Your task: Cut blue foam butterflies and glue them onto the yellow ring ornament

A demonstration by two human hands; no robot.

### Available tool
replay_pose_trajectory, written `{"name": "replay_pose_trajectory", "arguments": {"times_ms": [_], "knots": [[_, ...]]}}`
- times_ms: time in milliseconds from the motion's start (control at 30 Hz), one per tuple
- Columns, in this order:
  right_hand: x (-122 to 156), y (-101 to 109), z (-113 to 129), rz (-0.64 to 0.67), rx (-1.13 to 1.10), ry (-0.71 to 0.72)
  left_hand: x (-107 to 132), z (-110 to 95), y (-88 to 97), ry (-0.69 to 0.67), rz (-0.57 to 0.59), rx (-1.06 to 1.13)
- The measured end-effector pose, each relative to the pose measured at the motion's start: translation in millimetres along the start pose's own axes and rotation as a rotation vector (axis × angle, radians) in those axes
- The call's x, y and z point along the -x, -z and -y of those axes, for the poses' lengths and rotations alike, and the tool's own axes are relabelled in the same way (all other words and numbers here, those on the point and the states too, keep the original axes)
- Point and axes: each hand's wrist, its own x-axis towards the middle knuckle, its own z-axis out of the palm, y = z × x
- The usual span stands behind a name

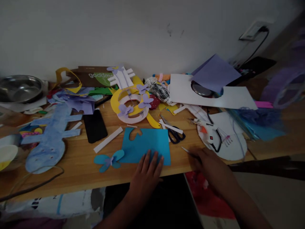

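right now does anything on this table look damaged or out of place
The blue sheet under the left hand has a heart-like shape cut from its top edge. The white sheet has a round hole showing a dark disc. The scissors lie open. The right hand holds a thin tool.

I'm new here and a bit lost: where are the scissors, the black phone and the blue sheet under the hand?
scissors [175,133], head view, on the black handles.
black phone [94,126], head view, middle of its dark face.
blue sheet [145,143], head view, bare middle above the left hand.
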Motion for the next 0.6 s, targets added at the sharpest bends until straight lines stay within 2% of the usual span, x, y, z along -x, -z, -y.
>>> {"name": "replay_pose_trajectory", "arguments": {"times_ms": [100,200,300,367,467,600], "knots": [[2,1,-16,0.031,-0.116,-0.006,10,8,-1.9,-0.152,0.000,0.034],[9,-2,-41,-0.086,-0.222,-0.027,22,19,5.3,-0.242,-0.052,0.151],[18,-10,-63,-0.174,-0.210,-0.102,23,27,14.2,-0.267,-0.072,0.267],[22,-17,-71,-0.179,-0.174,-0.126,19,31,19.7,-0.215,-0.031,0.323],[24,-26,-67,-0.230,-0.112,-0.117,8,38,26.7,-0.048,0.002,0.367],[26,-31,-50,-0.420,-0.067,-0.110,-4,48,34.8,0.120,0.062,0.379]]}}
